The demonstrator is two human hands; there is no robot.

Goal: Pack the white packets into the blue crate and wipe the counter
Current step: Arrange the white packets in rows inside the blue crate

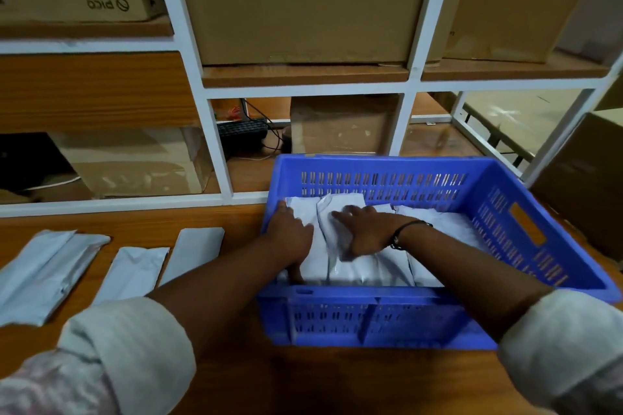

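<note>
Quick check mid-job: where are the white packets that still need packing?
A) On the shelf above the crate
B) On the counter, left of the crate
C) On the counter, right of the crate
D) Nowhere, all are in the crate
B: several loose white packets lie flat on the wooden counter to the left of the blue crate, outside its wall.
</note>
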